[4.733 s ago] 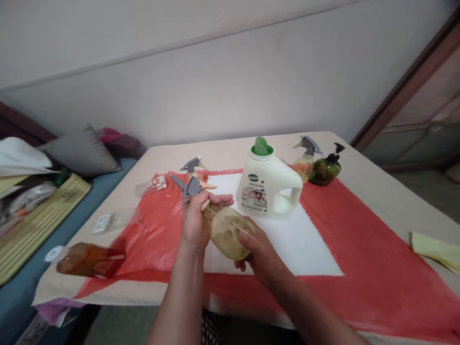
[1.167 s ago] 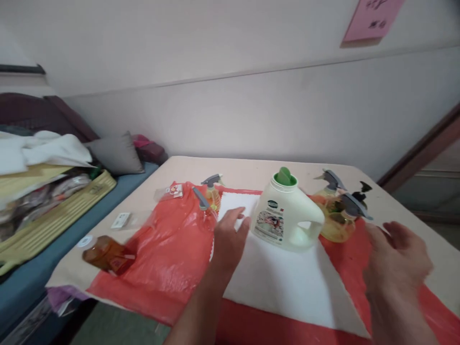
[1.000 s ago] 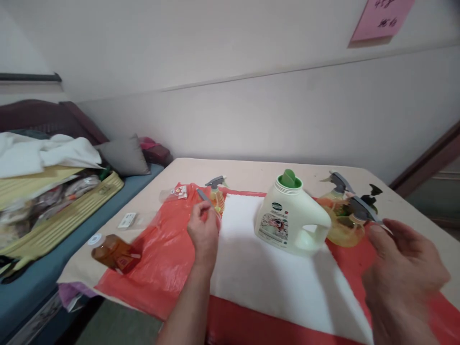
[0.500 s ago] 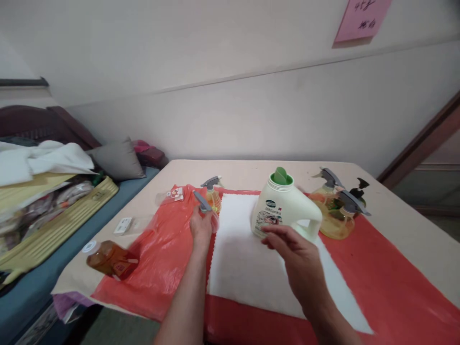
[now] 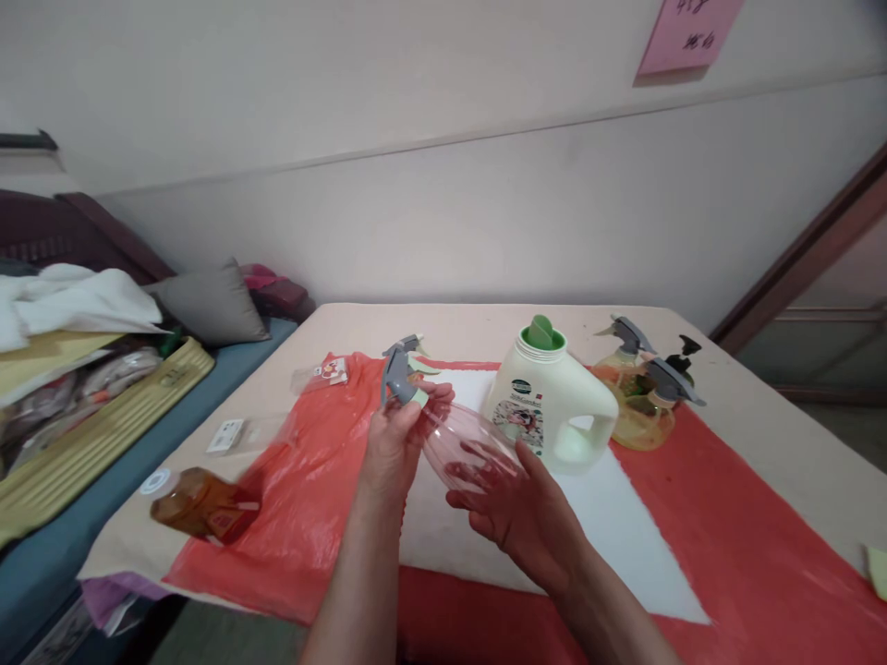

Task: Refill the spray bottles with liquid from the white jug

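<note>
Open white cloth (image 5: 610, 517) lies free right of the hands. The detergent jug (image 5: 551, 397) blocks straight ahead, spray bottles (image 5: 641, 397) crowd behind it, and an amber bottle (image 5: 200, 503) lies at the left edge.
</note>
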Action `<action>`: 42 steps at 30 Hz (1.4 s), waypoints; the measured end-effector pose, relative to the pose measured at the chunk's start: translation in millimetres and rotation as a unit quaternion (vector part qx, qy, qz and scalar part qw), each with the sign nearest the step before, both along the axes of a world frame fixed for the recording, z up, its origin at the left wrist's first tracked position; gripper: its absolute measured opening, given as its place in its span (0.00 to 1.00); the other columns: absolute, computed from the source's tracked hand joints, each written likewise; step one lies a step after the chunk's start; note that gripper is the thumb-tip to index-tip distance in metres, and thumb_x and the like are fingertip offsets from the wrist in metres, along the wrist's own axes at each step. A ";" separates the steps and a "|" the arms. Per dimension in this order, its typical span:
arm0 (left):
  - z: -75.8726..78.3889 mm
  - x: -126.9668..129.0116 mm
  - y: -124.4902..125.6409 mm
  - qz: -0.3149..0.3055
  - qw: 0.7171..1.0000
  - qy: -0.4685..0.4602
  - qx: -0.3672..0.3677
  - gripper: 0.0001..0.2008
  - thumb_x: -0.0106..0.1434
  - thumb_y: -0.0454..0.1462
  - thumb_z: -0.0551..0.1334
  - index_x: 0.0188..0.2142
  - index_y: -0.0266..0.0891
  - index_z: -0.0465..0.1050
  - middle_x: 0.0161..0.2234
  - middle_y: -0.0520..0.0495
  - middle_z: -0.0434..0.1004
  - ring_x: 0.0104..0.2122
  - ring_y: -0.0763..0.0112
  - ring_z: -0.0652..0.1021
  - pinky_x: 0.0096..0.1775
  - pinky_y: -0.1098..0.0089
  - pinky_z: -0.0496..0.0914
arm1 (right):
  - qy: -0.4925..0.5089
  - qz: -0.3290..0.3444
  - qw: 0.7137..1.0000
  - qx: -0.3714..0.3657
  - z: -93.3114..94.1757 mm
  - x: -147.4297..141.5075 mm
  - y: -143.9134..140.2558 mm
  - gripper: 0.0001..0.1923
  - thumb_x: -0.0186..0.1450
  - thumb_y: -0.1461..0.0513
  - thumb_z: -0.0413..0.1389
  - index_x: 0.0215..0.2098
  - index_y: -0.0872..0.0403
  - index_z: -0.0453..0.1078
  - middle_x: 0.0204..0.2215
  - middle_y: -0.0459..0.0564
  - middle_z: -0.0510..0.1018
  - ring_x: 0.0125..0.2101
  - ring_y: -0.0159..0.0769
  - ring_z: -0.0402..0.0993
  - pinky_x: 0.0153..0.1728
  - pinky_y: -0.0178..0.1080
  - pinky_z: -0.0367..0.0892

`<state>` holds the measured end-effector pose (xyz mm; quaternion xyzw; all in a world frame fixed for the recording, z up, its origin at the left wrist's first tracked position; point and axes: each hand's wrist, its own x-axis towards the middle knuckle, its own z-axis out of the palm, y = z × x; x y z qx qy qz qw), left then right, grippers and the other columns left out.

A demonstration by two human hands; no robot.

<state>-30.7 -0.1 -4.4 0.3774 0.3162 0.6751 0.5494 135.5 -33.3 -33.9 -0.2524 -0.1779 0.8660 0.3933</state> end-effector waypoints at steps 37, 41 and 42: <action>-7.2 7.5 5.9 0.136 0.986 -0.005 -0.093 0.16 0.60 0.48 0.65 0.29 0.37 0.74 0.31 0.43 0.83 0.36 0.61 0.84 0.43 0.62 0.76 | -0.450 -0.099 0.782 0.419 -18.3 2.8 0.2 0.43 0.50 0.63 0.65 0.62 0.46 0.57 0.59 0.54 0.63 0.60 0.49 0.61 0.61 0.55 0.58; -5.5 10.0 4.5 0.145 0.984 0.034 -0.096 0.15 0.60 0.49 0.65 0.30 0.38 0.75 0.32 0.43 0.83 0.36 0.61 0.83 0.42 0.61 0.76 | -0.439 -0.077 0.791 0.420 -23.0 5.4 -0.6 0.49 0.50 0.59 0.68 0.65 0.46 0.53 0.62 0.55 0.59 0.63 0.50 0.56 0.62 0.54 0.58; -4.2 10.5 3.6 0.140 0.985 0.042 -0.097 0.15 0.60 0.49 0.65 0.29 0.38 0.75 0.31 0.43 0.83 0.35 0.61 0.83 0.42 0.62 0.76 | -0.401 -0.050 0.827 0.390 -22.8 8.0 0.4 0.48 0.52 0.55 0.68 0.66 0.47 0.52 0.62 0.56 0.60 0.63 0.50 0.57 0.62 0.54 0.58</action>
